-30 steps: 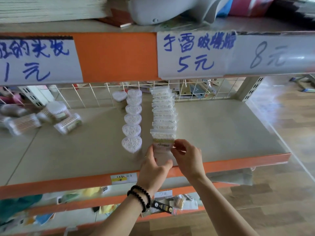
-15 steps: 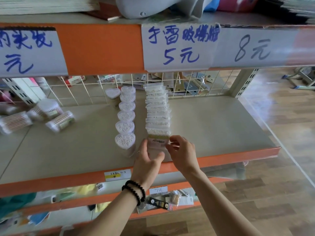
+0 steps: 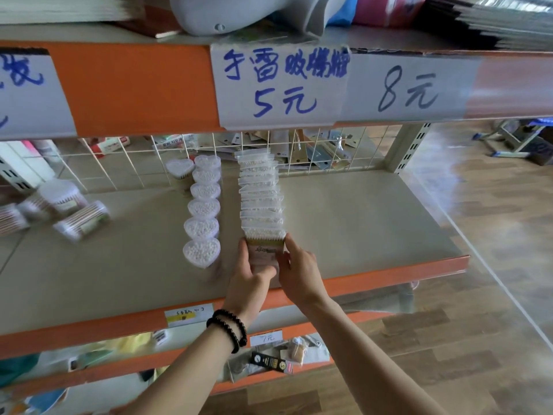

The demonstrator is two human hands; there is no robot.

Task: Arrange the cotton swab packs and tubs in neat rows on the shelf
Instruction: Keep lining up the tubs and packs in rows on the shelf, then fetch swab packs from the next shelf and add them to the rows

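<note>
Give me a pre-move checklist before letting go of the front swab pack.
1. Front pack held on both sides by left hand and right hand: ok.
2. Front pack in line with the row of packs: ok.
3. Pack standing by itself: cannot tell, hands cover its base.
4. Heart tubs in a straight row beside it: ok, except one heart tub set left at the back.
5. Round tubs at left arranged: not ok, lying scattered.

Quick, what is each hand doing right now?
Left hand: grips the left edge of the front swab pack.
Right hand: fingers curled on the same pack's right edge, holding it.
</note>
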